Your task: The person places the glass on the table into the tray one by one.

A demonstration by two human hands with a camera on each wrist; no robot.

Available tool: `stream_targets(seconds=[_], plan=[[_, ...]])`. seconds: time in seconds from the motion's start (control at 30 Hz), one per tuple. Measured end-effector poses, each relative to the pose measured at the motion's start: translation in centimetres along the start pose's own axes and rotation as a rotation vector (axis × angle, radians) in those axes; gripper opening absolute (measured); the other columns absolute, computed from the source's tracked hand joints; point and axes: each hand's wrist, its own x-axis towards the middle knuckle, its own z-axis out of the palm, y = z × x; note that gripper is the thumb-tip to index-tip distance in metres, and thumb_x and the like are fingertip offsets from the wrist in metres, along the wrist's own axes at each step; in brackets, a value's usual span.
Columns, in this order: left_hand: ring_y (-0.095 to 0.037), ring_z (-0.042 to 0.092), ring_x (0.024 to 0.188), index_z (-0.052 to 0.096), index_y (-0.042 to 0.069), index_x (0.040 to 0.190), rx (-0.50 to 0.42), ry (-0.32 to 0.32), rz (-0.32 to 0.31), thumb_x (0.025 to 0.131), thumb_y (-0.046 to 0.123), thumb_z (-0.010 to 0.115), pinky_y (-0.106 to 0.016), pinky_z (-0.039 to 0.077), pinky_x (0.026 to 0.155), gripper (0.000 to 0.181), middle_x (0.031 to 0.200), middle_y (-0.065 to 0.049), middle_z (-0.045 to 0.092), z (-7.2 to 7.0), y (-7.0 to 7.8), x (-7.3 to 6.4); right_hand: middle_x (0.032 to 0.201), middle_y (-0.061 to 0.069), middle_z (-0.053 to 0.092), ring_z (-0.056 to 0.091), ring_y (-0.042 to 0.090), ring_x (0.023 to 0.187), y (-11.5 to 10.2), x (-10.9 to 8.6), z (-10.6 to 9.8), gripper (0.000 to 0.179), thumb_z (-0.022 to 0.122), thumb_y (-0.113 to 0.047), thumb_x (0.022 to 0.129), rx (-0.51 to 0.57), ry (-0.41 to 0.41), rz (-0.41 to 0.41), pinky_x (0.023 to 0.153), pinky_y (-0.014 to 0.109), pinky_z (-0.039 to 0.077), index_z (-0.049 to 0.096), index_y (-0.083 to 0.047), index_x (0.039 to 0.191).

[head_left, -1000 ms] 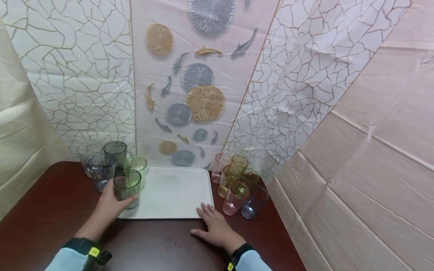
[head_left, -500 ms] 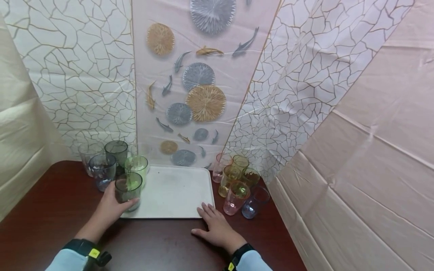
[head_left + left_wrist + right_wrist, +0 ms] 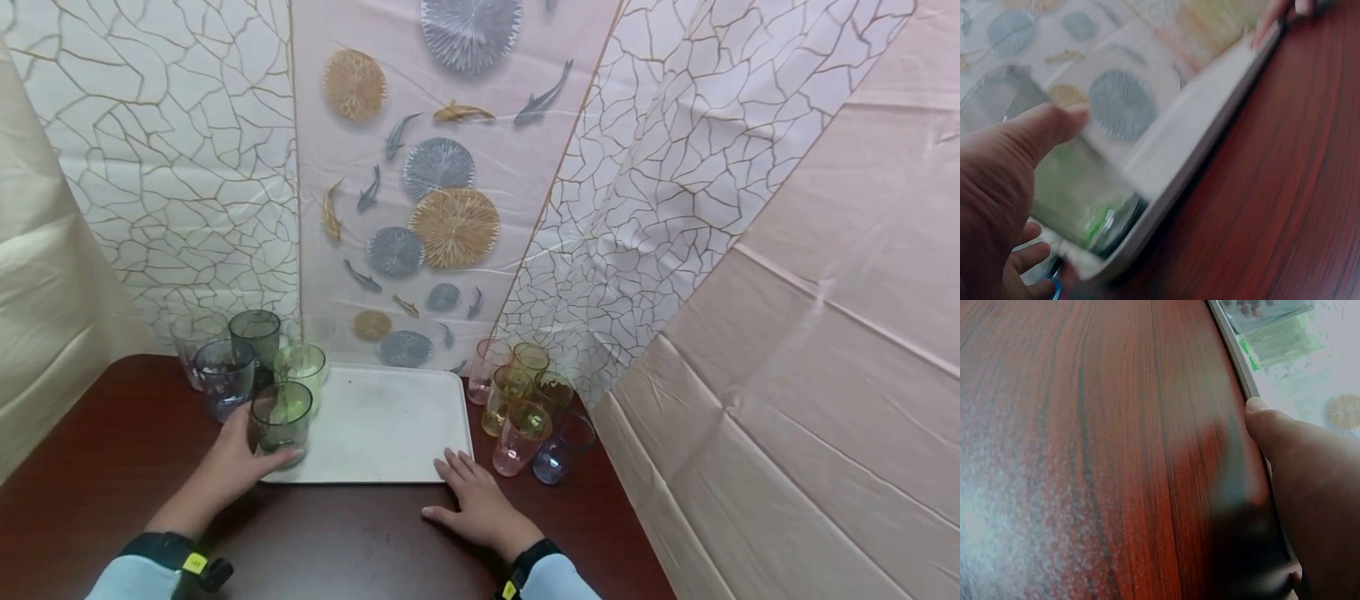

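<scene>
A grey tumbler (image 3: 281, 429) stands upright on the front left corner of the white tray (image 3: 390, 421). My left hand (image 3: 231, 458) is around its left side, the thumb (image 3: 1054, 125) reaching across the front and the other fingers spread loosely in the left wrist view. A light green tumbler (image 3: 302, 367) is just behind the grey one, at the tray's left side. At the tray's front right corner, my right hand (image 3: 480, 504) rests with straight fingers on the edge. Its thumb (image 3: 1266, 415) lies along the tray rim in the right wrist view.
Left of the tray stand a clear tumbler (image 3: 191, 354), a dark grey tumbler (image 3: 255, 337) and a blue tumbler (image 3: 225, 383). Several pink, yellow and blue tumblers, including a front pink tumbler (image 3: 517, 446), cluster on the right. Patterned cloth (image 3: 390, 200) hangs behind the dark red table (image 3: 337, 542).
My left hand has lowered the grey tumbler slightly onto the tray corner, then its wrist has shifted left and its thumb dropped lower. The right hand stays in place.
</scene>
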Motion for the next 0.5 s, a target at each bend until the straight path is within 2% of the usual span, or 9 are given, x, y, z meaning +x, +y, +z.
stream_targets(seconds=[0.17,0.23,0.33,0.5], plan=[[-0.058,0.035,0.136,0.025,-0.013,0.157,0.164,-0.068,0.122,0.071,0.066,0.086,-0.074,0.034,0.107,0.131,0.151,-0.042,0.034,-0.7,-1.8,0.3,0.173,-0.005,0.018,0.011,0.021,0.157,0.0,-0.1,-0.1,0.093,0.042,-0.084,0.092,-0.004,0.003,-0.001,0.123,0.057,0.023,0.031,-0.03,0.166],[-0.056,0.037,0.136,0.027,-0.011,0.157,0.237,-0.103,0.148,0.07,0.072,0.083,-0.075,0.033,0.107,0.133,0.151,-0.04,0.037,-0.7,-2.2,0.5,0.173,-0.005,0.019,0.012,0.022,0.157,0.0,-0.1,-0.2,0.093,0.042,-0.085,0.092,-0.005,0.004,0.003,0.123,0.057,0.023,0.031,-0.029,0.166],[-0.056,0.036,0.138,0.028,-0.011,0.157,0.336,-0.146,0.142,0.066,0.081,0.078,-0.079,0.028,0.107,0.139,0.152,-0.039,0.039,-0.5,-2.6,0.6,0.173,-0.005,0.019,0.012,0.021,0.157,0.0,-0.2,-0.2,0.093,0.041,-0.085,0.092,-0.004,0.004,0.004,0.123,0.057,0.023,0.031,-0.029,0.166],[-0.057,0.028,0.141,0.026,-0.01,0.159,0.421,-0.19,0.108,0.063,0.088,0.073,-0.084,0.018,0.107,0.145,0.156,-0.039,0.034,-0.1,-2.4,0.6,0.173,-0.005,0.018,0.011,0.021,0.157,-0.1,0.0,-0.1,0.095,0.039,-0.087,0.091,-0.009,0.003,0.0,0.123,0.056,0.023,0.031,-0.03,0.166]])
